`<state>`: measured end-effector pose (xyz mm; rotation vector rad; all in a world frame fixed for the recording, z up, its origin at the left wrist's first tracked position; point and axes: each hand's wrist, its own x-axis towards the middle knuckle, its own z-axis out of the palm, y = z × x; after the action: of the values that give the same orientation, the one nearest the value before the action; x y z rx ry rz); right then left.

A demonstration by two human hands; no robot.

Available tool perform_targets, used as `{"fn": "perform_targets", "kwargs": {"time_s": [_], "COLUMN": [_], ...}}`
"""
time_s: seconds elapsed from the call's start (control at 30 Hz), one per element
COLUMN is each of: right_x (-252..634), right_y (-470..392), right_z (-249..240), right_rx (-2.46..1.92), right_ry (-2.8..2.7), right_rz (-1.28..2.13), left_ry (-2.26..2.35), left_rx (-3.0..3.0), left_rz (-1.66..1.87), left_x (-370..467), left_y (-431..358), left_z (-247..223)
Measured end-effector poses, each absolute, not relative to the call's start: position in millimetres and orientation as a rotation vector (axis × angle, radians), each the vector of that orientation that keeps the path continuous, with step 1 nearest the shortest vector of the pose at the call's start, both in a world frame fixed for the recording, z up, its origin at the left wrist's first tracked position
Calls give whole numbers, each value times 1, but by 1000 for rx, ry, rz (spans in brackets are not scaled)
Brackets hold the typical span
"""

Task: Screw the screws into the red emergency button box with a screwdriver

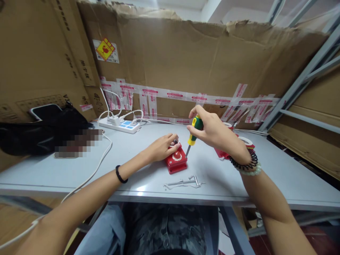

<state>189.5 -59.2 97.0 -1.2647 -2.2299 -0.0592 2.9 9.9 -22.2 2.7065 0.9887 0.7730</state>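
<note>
Brown cardboard rises along the far side of our pale table. To our left we see a black bag, then a white power strip with plugs and cables. Our right hand pinches the handle of a green-and-yellow screwdriver, fingers bent around it. Our left hand curls partly closed on the far left edge of a red box, which sits on the table between our arms. Other red parts lie half hidden beyond our right forearm. The screwdriver slants down to the box's right corner; we cannot tell whether its tip is seated in anything. Silver metal pieces lie just in front of the box, and a round red knob tops it.
</note>
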Motion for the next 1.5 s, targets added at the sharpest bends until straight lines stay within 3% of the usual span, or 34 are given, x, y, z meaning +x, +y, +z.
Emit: {"fn": "perform_targets", "kwargs": {"time_s": [0.33,0.53,0.73,1.5], "right_x": [188,191,189,187], "right_y": [-61,-63,-62,-63], "right_z": [97,98,95,95], "right_rx": [-1294,-1198,-1302,-1262], "right_ry": [-2193,-2295,-2183,-2190], "right_rz": [-82,87,-53,23], "left_ry": [997,979,998,990], "left_rx": [2709,2715,2698,2682], "left_rz": [756,753,747,758], "left_x": [4,4,3,3], "left_y": [9,9,8,8], "left_z": [-21,-21,-21,-20]}}
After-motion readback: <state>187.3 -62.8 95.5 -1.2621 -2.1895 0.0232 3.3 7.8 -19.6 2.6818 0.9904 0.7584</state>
